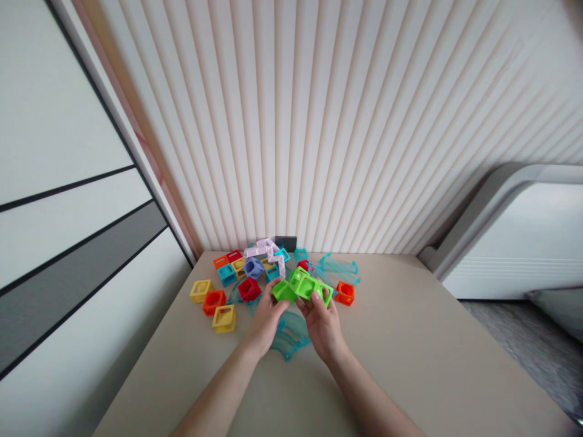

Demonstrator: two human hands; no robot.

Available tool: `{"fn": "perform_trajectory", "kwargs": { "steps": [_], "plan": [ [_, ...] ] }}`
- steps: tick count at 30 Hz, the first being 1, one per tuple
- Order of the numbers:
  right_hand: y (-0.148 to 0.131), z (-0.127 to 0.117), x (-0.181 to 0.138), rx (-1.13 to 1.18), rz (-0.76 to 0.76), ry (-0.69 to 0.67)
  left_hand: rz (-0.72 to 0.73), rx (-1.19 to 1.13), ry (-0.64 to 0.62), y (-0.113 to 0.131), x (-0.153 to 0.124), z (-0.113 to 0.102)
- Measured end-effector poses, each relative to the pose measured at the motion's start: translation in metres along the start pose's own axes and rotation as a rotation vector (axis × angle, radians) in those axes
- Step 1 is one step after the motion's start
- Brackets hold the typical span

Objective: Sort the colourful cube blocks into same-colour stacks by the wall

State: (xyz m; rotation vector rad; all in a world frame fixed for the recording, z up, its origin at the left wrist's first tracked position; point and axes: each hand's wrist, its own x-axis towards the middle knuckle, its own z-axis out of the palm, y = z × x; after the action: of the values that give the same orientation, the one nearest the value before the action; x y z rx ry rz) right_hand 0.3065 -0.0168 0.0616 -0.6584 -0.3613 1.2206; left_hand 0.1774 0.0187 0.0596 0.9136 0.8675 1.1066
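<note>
My left hand [265, 320] grips a single green block [283, 291], a hollow cube with an opening in it. Closed round a joined piece of green blocks [308, 286] is my right hand [324, 328], its thumb lying on the front. The two green pieces meet at an angle above the table; whether they are linked I cannot tell. Below and behind my hands lies a translucent teal track piece [290, 335]. Left of my left hand sits a red block [249, 289]. An orange block [345, 293] stands to the right of my right hand.
Yellow blocks [224, 318], an orange-red block [214, 301], blue blocks [226, 275] and a purple block [254, 268] cluster at the left. Behind them are a pale lilac strip [262, 248] and a dark box [286, 243]. Teal pieces [339, 266] lie before the pleated wall [291, 121].
</note>
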Motion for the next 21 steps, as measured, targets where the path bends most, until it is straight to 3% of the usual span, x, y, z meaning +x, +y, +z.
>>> {"fn": "perform_trajectory", "kwargs": {
  "steps": [6, 13, 21],
  "plan": [
    [-0.012, -0.002, 0.009, 0.078, 0.060, 0.040, 0.036, 0.008, -0.180, 0.009, -0.006, 0.000],
    [-0.010, -0.002, 0.006, 0.038, 0.076, 0.016, 0.033, 0.053, -0.066, 0.005, -0.003, 0.003],
    [0.000, -0.001, -0.001, -0.052, 0.001, -0.007, 0.054, 0.090, -0.034, -0.008, -0.001, 0.003]
  ]
}}
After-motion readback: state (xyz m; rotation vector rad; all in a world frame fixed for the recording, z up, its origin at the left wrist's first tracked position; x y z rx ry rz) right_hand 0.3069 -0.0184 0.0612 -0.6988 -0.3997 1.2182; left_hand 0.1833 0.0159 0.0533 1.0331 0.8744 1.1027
